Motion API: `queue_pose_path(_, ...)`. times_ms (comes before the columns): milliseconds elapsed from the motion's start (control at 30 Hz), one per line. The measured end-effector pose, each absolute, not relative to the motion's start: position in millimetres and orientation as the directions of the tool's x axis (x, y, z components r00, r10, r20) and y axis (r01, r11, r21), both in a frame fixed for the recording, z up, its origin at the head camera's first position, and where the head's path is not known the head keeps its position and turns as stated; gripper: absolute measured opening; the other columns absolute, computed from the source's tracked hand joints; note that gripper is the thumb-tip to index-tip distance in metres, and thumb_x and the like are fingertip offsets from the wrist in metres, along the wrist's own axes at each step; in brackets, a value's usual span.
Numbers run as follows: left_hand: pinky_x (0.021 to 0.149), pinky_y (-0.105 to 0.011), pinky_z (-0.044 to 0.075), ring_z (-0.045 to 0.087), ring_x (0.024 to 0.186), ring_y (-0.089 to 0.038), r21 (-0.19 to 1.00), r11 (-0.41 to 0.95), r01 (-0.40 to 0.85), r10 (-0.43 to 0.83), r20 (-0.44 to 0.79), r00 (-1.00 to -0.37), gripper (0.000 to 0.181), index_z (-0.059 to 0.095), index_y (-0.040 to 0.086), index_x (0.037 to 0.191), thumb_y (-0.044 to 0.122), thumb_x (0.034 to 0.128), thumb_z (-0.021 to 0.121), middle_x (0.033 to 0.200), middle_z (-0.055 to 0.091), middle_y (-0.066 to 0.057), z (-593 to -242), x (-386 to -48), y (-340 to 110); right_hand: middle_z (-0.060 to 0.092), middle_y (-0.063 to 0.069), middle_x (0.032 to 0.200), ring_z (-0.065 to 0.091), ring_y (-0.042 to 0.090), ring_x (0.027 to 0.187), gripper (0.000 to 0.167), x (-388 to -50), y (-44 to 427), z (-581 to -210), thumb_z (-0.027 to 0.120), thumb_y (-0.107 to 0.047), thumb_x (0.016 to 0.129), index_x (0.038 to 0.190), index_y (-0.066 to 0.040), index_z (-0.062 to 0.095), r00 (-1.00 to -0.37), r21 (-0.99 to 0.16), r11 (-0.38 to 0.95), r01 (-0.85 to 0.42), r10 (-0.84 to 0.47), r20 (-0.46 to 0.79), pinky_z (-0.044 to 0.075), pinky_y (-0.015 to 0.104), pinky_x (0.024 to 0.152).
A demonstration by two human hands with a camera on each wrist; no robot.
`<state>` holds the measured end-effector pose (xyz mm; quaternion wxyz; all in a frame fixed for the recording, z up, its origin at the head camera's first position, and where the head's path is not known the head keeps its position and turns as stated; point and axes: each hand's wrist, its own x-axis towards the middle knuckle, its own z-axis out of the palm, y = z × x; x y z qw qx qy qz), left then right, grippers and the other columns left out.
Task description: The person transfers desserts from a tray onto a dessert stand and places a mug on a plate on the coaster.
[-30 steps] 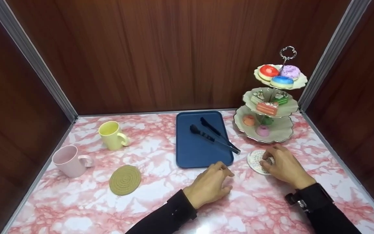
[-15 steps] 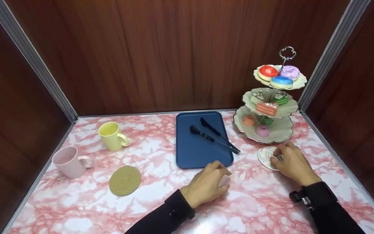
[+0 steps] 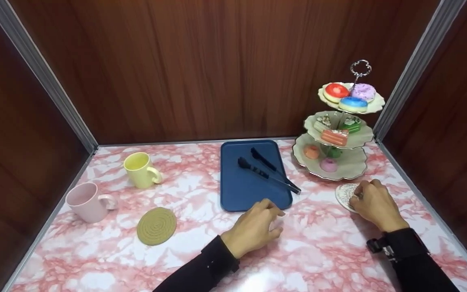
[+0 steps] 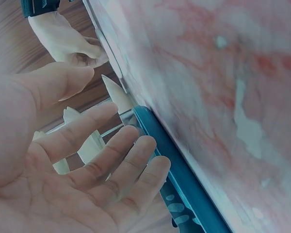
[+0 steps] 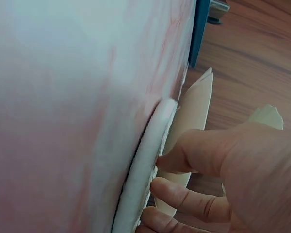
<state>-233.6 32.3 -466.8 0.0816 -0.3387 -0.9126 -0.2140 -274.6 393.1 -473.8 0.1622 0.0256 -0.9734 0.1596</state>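
Note:
My right hand (image 3: 377, 205) touches the top of a round white patterned coaster (image 3: 343, 197) with bent fingertips. The coaster lies flat on the table in front of the tiered stand. In the right wrist view, the thumb and fingertips rest on the face of the coaster (image 5: 145, 165), not round its edge. My left hand (image 3: 253, 227) hovers near the front edge of a blue tray (image 3: 233, 194), its fingers loosely bent with nothing in them. Black-tipped tongs (image 3: 272, 175) lie slantwise on that tray, their metal end over its right rim.
Behind the right hand stands a three-tier cake stand (image 3: 343, 170) with toy donuts and cake slices. To the left are a yellow mug (image 3: 139, 174), a pink mug (image 3: 85, 205) and an olive woven coaster (image 3: 156, 226). Wooden panels (image 3: 168, 73) enclose the marbled table.
The white coaster has slid to the right and slightly away along the table under my right fingertips. My left hand has drifted a little left.

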Motion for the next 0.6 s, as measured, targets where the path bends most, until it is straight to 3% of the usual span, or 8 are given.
queue_pose_path(600, 0.083, -0.028, 0.048, 0.051, 0.100, -0.012, 0.398, 0.724, 0.564, 0.490, 0.280, -0.826, 0.035, 0.064, 0.025, 0.115, 0.035, 0.0815, 0.063, 0.111, 0.053, 0.009, -465, -244, -2, 0.052, 0.021, 0.094, 0.055, 0.044, 0.080, 0.022, -272, 402, -473, 0.056, -0.006, 0.072, 0.093, -0.003, 0.061, -0.955, -0.318, 0.946, -0.057, 0.042, 0.295, 0.043, 0.050, 0.057)
